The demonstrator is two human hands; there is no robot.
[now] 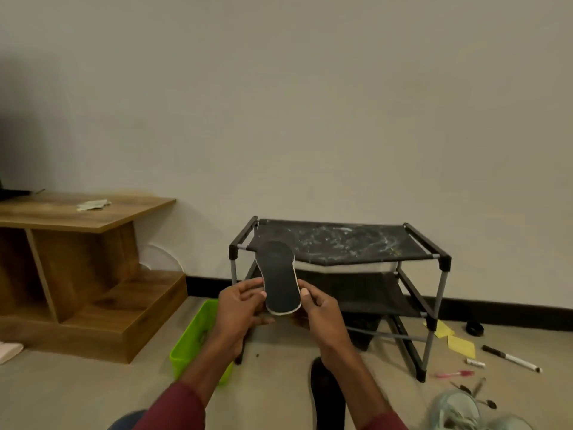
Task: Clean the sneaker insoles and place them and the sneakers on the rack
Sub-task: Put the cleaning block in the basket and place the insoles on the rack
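**Holding one insole up in front of the rack**

Both hands raised at mid-frame. Black insole [280,280] with pale edge held off the floor, heel end toward the person, toe end overlapping the front left corner of the rack [341,243] in view. Contact with the rack: cannot tell.

Left hand [240,308] grips the insole's left edge, its fingers [257,294] curled with the thumb on top. Right hand [319,308] pinches the right edge the same way.

The rack is a two-tier metal frame with dark fabric shelves, the top one streaked white, standing against the wall.

On the floor: a second dark insole [327,395] below the right forearm, pale mint sneakers [459,409] at lower right, and a green plastic bin [193,339] under the left forearm. Yellow sticky notes [462,346] and a marker [511,358] lie right of the rack. A wooden shelf unit [93,218] at left carries a crumpled cloth [93,204].
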